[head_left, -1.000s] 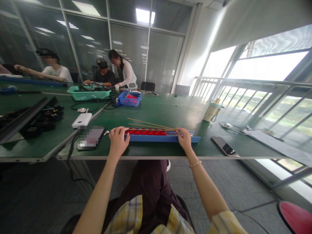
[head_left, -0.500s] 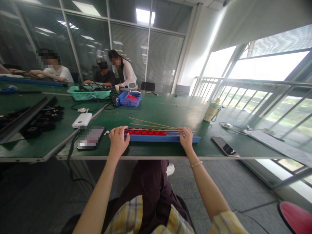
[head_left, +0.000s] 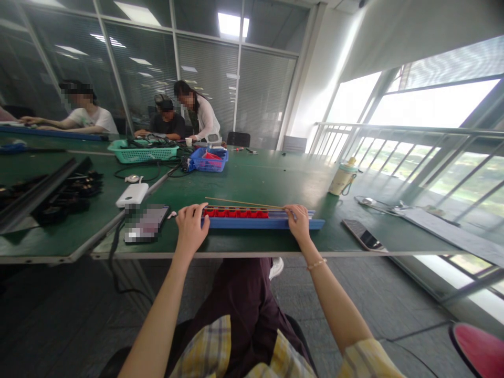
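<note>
A long blue rail [head_left: 252, 224] lies across the table near its front edge. Red pieces [head_left: 236, 213] sit in a row along its left and middle part. My left hand [head_left: 192, 221] is wrapped round the rail's left end. Toward the right, my right hand [head_left: 298, 220] grips the rail, its fingertips on thin yellowish sticks. One thin stick [head_left: 240, 201] slants away to the left behind the red pieces, and others lie along them.
Phones [head_left: 147, 223] [head_left: 363, 234], a white box [head_left: 133, 195] and a bottle [head_left: 343, 178] flank the rail. Behind stand a green basket [head_left: 144, 154] and a blue basket [head_left: 208, 164]. Several people are at the far side.
The slanting sticks have come closer to the rail, and only one now stands apart from it. My right hand has shifted slightly left. My left hand has stayed in place.
</note>
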Available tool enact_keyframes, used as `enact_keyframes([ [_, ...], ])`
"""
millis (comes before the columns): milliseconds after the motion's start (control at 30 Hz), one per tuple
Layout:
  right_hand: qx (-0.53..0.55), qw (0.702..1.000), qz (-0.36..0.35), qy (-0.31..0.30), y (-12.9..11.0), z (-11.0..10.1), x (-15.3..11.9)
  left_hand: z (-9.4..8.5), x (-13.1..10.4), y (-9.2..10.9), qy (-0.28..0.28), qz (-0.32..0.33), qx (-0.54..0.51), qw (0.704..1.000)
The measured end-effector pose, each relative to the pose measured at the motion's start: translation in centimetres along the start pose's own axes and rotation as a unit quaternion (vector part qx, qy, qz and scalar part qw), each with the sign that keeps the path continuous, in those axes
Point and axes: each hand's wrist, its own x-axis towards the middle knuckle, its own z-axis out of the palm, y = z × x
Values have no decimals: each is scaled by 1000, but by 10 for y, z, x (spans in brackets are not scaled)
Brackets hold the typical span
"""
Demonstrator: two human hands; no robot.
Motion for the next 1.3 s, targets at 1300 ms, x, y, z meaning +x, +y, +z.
enact_keyframes([
  [1300,42,999,-8,-4,-3,-3,2,0,-1,1,-4,2,8,1000],
])
